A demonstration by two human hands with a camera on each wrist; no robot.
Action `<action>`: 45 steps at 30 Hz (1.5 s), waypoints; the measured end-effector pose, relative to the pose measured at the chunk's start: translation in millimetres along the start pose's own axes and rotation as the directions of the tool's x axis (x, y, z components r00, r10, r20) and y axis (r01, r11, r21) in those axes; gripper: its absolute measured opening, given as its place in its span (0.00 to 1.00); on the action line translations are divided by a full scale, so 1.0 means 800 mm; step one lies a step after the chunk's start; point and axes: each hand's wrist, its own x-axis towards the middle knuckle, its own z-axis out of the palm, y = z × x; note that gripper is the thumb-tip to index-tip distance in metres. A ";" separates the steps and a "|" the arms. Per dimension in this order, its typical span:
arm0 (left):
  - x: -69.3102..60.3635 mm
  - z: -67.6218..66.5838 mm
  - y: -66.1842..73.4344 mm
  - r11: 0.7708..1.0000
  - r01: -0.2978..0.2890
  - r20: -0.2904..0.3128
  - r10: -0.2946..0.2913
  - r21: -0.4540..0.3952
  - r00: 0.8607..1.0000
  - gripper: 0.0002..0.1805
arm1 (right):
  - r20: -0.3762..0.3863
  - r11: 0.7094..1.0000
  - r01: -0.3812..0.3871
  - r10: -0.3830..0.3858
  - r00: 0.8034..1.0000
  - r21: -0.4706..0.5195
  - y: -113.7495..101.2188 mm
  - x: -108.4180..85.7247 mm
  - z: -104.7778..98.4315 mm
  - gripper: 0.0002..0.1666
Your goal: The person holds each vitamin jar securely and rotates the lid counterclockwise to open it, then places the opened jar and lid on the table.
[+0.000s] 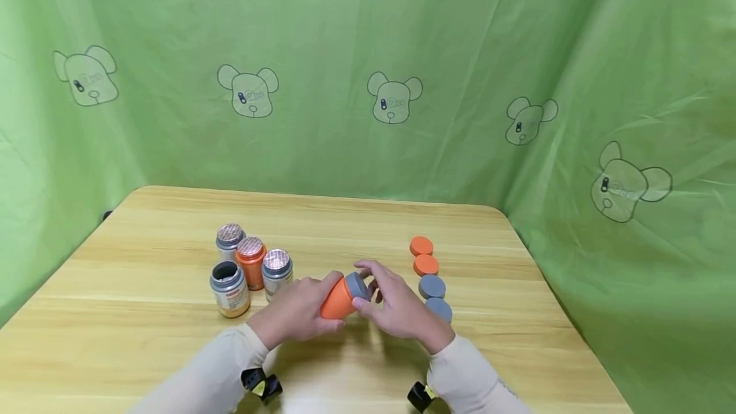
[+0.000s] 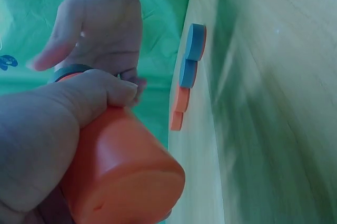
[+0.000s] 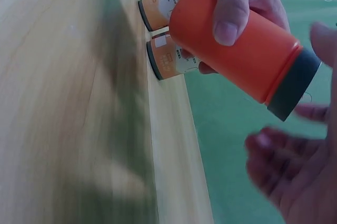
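My left hand [image 1: 301, 312] grips an orange plastic bottle [image 1: 338, 302] round its body and holds it tilted above the table. A grey lid [image 1: 358, 286] sits on the bottle's neck and points toward my right hand [image 1: 402, 308]. In the right wrist view, the right hand's fingers [image 3: 279, 166] are loosely bent and blurred, standing around the lid [image 3: 295, 84] with a gap to it. The bottle's smooth orange base [image 2: 131, 192] faces the left wrist camera. Part of the bottle is hidden behind the left thumb [image 2: 100, 90].
To the left stand a foil-sealed orange bottle [image 1: 251, 267], two foil-sealed grey-necked bottles [image 1: 278, 273] and one open-mouthed bottle [image 1: 231, 296]. Two orange lids [image 1: 426, 265] and two grey lids [image 1: 432, 287] lie in a row at right. A green curtain [image 1: 322, 152] surrounds the wooden table [image 1: 144, 312].
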 end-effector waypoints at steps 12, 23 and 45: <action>0.002 0.001 -0.006 1.000 0.013 0.019 -0.013 0.004 1.000 0.34 | 0.035 1.000 0.024 -0.025 0.999 0.017 0.002 0.005 -0.001 0.24; 0.004 -0.002 -0.007 1.000 0.004 0.011 -0.005 0.026 1.000 0.33 | 0.030 0.995 -0.062 0.065 0.997 -0.078 -0.003 0.011 -0.003 0.20; 0.006 -0.001 -0.002 0.999 0.029 0.026 -0.029 0.030 0.999 0.33 | 0.058 0.989 -0.118 0.123 0.991 -0.085 -0.009 0.011 -0.007 0.19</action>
